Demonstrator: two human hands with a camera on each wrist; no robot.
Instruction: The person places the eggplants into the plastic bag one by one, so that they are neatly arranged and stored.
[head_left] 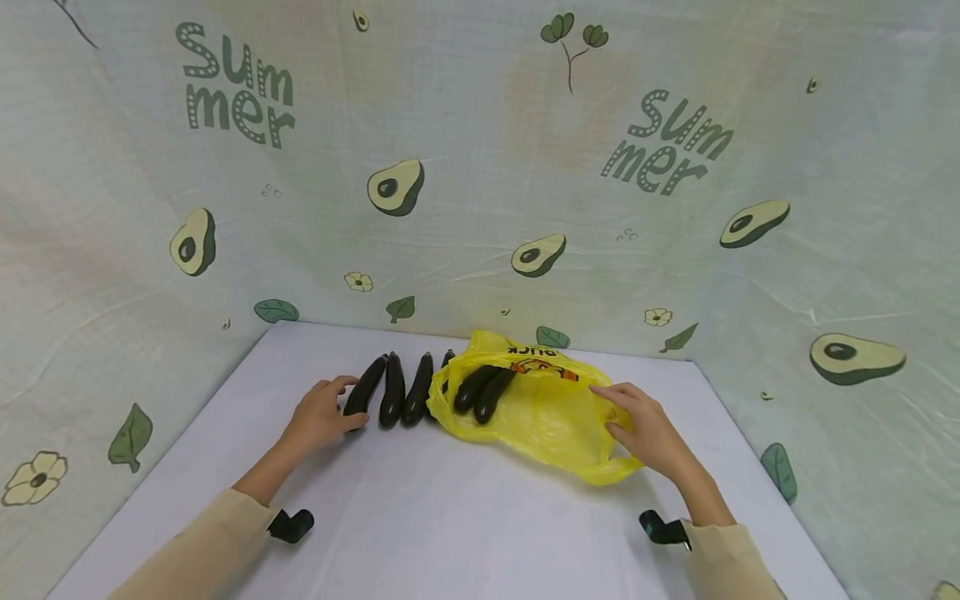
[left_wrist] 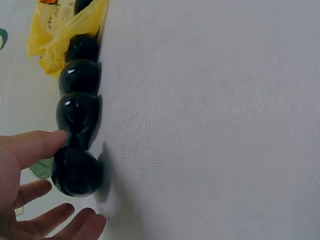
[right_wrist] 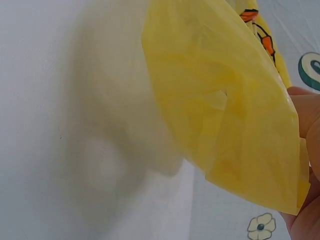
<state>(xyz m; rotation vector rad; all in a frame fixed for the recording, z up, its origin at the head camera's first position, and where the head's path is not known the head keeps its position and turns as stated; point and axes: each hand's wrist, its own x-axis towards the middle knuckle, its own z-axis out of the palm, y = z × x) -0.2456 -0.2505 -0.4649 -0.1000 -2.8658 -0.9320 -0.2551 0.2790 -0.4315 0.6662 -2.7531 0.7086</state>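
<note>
My left hand [head_left: 318, 414] is around the leftmost dark eggplant [head_left: 365, 385], thumb on one side and fingers on the other. In the left wrist view, the thumb lies along that eggplant's [left_wrist: 77, 172] upper side while the other fingers are spread below it. On the right, my right hand [head_left: 651, 432] holds the edge of a yellow plastic bag [head_left: 558, 421]; in the right wrist view the bag [right_wrist: 225, 125] hangs before the hand and hides part of the fingers. Two eggplants [head_left: 491, 394] lie inside the bag's mouth.
More eggplants [head_left: 392, 390] lie side by side between the left hand and the bag, one partly covered by the bag's edge. A white cloth [head_left: 450, 533] covers the table. Printed fabric [head_left: 465, 150] hangs behind and at both sides.
</note>
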